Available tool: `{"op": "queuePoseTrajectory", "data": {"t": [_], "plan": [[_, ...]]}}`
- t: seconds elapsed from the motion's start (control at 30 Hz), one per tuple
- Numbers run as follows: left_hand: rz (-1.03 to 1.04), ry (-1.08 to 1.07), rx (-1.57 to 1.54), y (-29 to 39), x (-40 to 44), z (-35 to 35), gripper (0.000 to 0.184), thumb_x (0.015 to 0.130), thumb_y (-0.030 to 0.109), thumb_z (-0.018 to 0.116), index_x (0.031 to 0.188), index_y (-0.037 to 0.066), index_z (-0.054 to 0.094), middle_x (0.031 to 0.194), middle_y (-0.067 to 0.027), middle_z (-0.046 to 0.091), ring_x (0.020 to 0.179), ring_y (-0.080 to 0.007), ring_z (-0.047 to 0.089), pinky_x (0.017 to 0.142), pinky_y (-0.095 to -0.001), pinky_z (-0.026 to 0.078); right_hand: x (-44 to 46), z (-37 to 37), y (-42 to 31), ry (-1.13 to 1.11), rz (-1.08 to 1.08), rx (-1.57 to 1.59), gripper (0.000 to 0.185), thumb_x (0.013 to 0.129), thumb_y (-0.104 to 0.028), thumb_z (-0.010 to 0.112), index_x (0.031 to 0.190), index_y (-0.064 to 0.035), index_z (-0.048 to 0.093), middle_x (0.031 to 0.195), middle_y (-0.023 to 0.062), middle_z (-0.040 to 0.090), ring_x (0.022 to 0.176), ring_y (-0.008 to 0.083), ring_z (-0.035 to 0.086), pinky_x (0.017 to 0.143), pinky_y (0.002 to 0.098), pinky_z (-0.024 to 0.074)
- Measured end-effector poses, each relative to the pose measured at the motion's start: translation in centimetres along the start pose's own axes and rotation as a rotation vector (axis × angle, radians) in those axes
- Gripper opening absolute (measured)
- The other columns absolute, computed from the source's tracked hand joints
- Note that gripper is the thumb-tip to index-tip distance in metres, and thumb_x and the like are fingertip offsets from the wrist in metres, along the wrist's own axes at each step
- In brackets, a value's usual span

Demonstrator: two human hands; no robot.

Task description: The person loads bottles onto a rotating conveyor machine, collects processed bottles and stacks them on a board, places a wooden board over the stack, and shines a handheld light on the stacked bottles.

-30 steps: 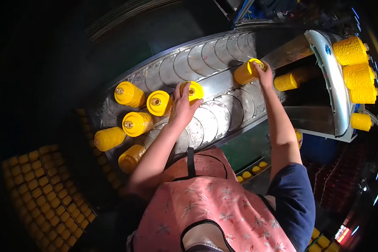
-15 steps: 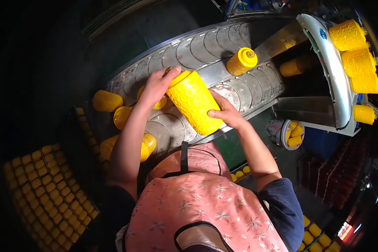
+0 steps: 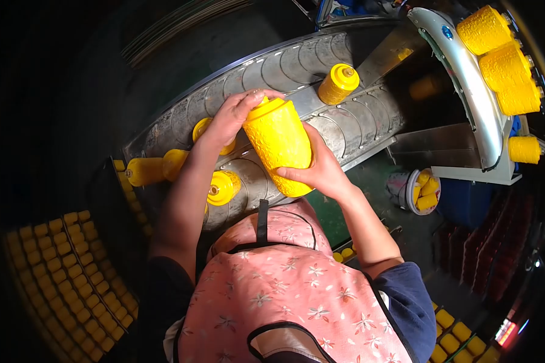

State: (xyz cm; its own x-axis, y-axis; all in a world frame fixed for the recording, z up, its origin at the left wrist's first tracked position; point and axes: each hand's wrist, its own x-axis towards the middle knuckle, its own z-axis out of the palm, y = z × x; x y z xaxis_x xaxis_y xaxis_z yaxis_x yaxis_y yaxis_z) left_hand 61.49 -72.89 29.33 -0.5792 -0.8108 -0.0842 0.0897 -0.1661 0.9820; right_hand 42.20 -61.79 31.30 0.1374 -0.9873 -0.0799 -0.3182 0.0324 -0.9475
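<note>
In the head view, the left hand (image 3: 239, 116) clasps the top end of a tilted, textured yellow cylinder (image 3: 277, 142); the right hand (image 3: 322, 168) grips its lower side, above a slatted metal conveyor (image 3: 278, 66). Ahead stands a necked yellow cylinder (image 3: 338, 86).

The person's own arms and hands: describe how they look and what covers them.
The left hand and right hand are ungloved, and no watch or bracelet shows at the wrists. The forearms are bare. The right sleeve is short and navy blue; the left sleeve looks equally dark, though shadowed. I can't make out any markings on either sleeve.
</note>
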Motion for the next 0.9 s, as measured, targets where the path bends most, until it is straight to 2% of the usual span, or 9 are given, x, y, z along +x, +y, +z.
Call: {"op": "queuePoseTrajectory", "data": {"t": [0.23,0.3,0.4,0.5,0.63,0.7,0.77,0.83,0.9], "plan": [[-0.098,-0.045,0.219,1.9,1.4,1.8,0.039,0.093,0.031,0.050,0.119,0.003,0.058,0.109,-0.0095,0.062,0.100,-0.0164,0.057,0.092,-0.0303,0.043,1.1,-0.5,2.5,-0.083,0.148,0.392,0.087,0.062,-0.028,0.081,0.129,0.0025,0.036,0.116,0.0174,0.055,0.109,0.0268,0.054,0.095,0.0355,0.0415],[-0.104,0.038,0.223,1.7,0.3,0.8,0.036,0.092,0.026,0.054,0.120,0.003,0.057,0.110,-0.0089,0.062,0.102,-0.0163,0.057,0.092,-0.0299,0.043,1.1,0.0,4.2,0.149,0.022,0.113,0.085,0.060,-0.026,0.081,0.128,0.0009,0.038,0.117,0.0163,0.054,0.108,0.0259,0.054,0.095,0.0351,0.0412],[-0.025,0.407,0.629,-2.6,-2.3,-5.4,0.040,0.085,0.015,0.065,0.123,0.008,0.056,0.122,-0.0130,0.057,0.112,-0.0200,0.053,0.098,-0.0313,0.040,1.0,0.3,10.7,0.406,0.029,0.153,0.079,0.056,-0.013,0.081,0.124,-0.0002,0.041,0.114,0.0116,0.053,0.108,0.0214,0.052,0.095,0.0333,0.0406],[-0.197,0.229,0.964,-6.3,-6.8,-10.1,0.050,0.079,0.025,0.070,0.124,0.009,0.055,0.122,-0.0168,0.056,0.119,-0.0305,0.050,0.099,-0.0362,0.039,1.2,0.7,17.3,0.614,0.037,0.001,0.084,0.055,-0.009,0.084,0.124,0.0002,0.037,0.117,0.0126,0.048,0.106,0.0222,0.050,0.093,0.0336,0.0411],[-0.189,0.214,0.849,-6.9,-8.3,-9.3,0.048,0.080,0.023,0.068,0.125,0.012,0.054,0.131,-0.0161,0.048,0.124,-0.0308,0.044,0.102,-0.0368,0.037,-0.3,0.8,21.3,0.742,0.069,0.070,0.088,0.056,-0.010,0.084,0.127,-0.0006,0.033,0.119,0.0150,0.044,0.113,0.0270,0.045,0.100,0.0360,0.0346],[-0.197,0.265,0.932,-6.6,-8.0,-9.9,0.045,0.082,0.022,0.067,0.124,0.011,0.055,0.129,-0.0151,0.051,0.122,-0.0281,0.047,0.102,-0.0349,0.037,-1.2,-0.7,21.3,0.648,0.064,-0.200,0.091,0.059,-0.012,0.084,0.131,0.0004,0.030,0.127,0.0177,0.037,0.119,0.0280,0.039,0.102,0.0383,0.0317],[-0.219,0.296,0.486,-6.5,-7.4,-11.6,0.042,0.084,0.023,0.065,0.122,0.010,0.056,0.126,-0.0135,0.055,0.118,-0.0237,0.051,0.101,-0.0330,0.037,-2.5,-2.5,19.1,0.669,0.010,-0.280,0.089,0.062,-0.009,0.081,0.135,-0.0011,0.031,0.134,0.0165,0.032,0.127,0.0282,0.031,0.105,0.0398,0.0286],[-0.083,0.388,0.432,-5.4,-7.6,-11.6,0.032,0.089,0.026,0.059,0.117,0.009,0.060,0.116,-0.0118,0.061,0.109,-0.0189,0.056,0.096,-0.0310,0.041,-2.8,-3.9,12.4,0.665,-0.110,-0.301,0.084,0.064,-0.004,0.078,0.135,-0.0028,0.034,0.135,0.0140,0.034,0.126,0.0276,0.035,0.106,0.0393,0.0302],[-0.087,0.454,0.423,-3.0,-6.7,-11.4,0.035,0.091,0.033,0.056,0.113,0.006,0.062,0.109,-0.0114,0.064,0.103,-0.0181,0.059,0.091,-0.0289,0.043,-1.6,-2.7,8.7,0.470,-0.247,0.033,0.081,0.063,0.000,0.076,0.134,-0.0034,0.036,0.134,0.0129,0.037,0.123,0.0260,0.040,0.105,0.0388,0.0324]]}}
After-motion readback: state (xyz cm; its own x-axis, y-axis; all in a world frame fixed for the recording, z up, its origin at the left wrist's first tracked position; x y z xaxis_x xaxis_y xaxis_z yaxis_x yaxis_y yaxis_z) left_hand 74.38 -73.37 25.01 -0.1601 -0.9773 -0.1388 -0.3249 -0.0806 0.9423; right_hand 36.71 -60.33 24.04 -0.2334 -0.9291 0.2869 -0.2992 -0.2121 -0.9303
